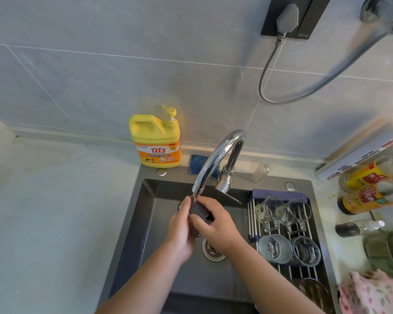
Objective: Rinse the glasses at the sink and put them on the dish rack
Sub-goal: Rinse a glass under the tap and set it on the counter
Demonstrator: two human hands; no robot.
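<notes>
Both hands meet under the running chrome faucet (216, 157), over the dark sink (150, 214). My left hand (182, 234) curls around a clear glass (180, 206), of which only a bit of rim shows past the fingers. With the fingers of my right hand (216, 225) I pinch a dark scouring pad (199, 211) against that glass. Water falls onto the pad and my fingers. The dish rack (251, 214) spans the sink's right side. On it are two clear glasses (264, 211) at the back and two ribbed tumblers (274, 249) in front.
A yellow detergent bottle (156, 141) and a blue cloth (197, 165) stand behind the sink. Sauce bottles (363, 200), a foil roll (359, 152) and a spray bottle (359, 228) crowd the right counter. A pink cloth (372, 293) lies at lower right. The drain strainer (211, 249) sits below my hands.
</notes>
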